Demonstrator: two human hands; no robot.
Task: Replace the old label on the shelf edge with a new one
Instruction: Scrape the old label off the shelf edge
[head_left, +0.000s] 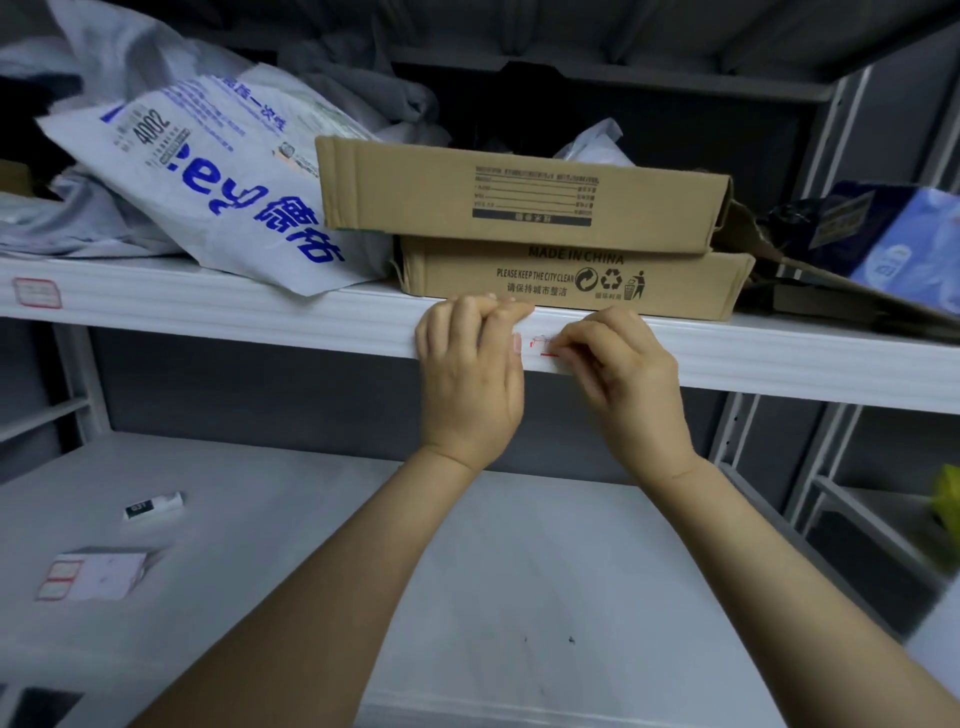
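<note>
Label (543, 346) on white shelf edge (249, 312), pinched by right hand (623, 374); left hand (467, 384) grip clasps that edge.

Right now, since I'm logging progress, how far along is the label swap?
Done: nothing plainly. In hand: the right hand pinches a red-bordered label on the shelf edge, the left hand gripping that edge beside. Left: likely sticking a fresh one; a label sheet lies on the lower shelf.

The red-bordered white paper label (540, 346) on the white shelf edge (260, 312) lies mostly hidden under the right hand's (623, 374) pinching fingertips, its print too small to read. Whether the left hand's (470, 379) curled fingers hold anything cannot be told.
</note>
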